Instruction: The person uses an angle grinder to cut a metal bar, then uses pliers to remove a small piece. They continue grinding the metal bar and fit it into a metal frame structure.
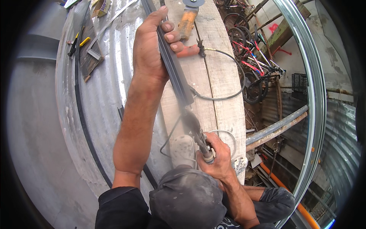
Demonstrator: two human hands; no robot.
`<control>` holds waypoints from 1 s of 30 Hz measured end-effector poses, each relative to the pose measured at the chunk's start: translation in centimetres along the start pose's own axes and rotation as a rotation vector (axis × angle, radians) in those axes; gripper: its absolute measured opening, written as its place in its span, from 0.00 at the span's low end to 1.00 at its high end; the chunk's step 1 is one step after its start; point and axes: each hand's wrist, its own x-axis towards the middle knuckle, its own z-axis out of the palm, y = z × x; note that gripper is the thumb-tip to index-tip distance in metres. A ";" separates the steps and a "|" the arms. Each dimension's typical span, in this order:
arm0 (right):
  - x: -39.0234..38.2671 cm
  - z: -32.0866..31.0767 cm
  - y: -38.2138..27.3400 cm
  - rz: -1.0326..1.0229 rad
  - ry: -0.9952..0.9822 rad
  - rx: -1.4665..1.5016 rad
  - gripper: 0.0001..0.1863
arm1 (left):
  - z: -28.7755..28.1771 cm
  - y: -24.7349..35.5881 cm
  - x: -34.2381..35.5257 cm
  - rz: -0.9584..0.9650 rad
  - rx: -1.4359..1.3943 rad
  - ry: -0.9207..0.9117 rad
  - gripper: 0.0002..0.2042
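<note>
My left hand (156, 42) grips a long dark metal channel (177, 78), held diagonally above whitish planks (225, 110). My right hand (213, 152) is closed around a silver hand tool (206, 147); a grey blur between its tip and the channel's lower end hides their exact shape and whether they touch. Behind the channel lie an orange angle grinder (187, 23) and a red-handled tool (187, 52) with a black hose (228, 96). Below my hands are my dusty grey knee (187, 194) and a white perforated shoe (181, 147).
Corrugated sheeting (99, 95) on the left bears pliers (73, 45), a yellow-handled tool (84, 41) and a small box (100, 7). Beyond the planks' right edge is a drop with bicycles (251, 76), pipes (276, 129) and a black crate (299, 84). Metal rails (316, 114) curve along the right.
</note>
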 end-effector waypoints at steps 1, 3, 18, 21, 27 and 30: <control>0.2 0.1 0.1 -0.020 0.007 -0.010 0.27 | -0.2 0.1 0.0 -0.005 -0.007 0.004 0.16; 0.3 0.5 0.1 -0.031 0.013 -0.012 0.27 | -0.8 0.0 0.1 -0.026 -0.034 0.009 0.15; 3.4 -1.7 -2.5 -0.168 -0.045 -0.188 0.24 | -3.6 3.7 1.9 -0.244 -0.432 -0.130 0.13; 3.9 -3.7 -2.2 -0.171 -0.050 -0.332 0.26 | -1.0 6.0 1.8 0.031 -0.182 -0.056 0.13; 3.6 -2.8 -2.0 -0.157 0.037 -0.240 0.24 | -2.1 7.3 2.3 0.233 -0.087 0.042 0.07; 3.7 -0.8 -0.8 -0.124 0.027 -0.152 0.25 | -2.4 7.0 2.3 0.226 -0.065 0.022 0.07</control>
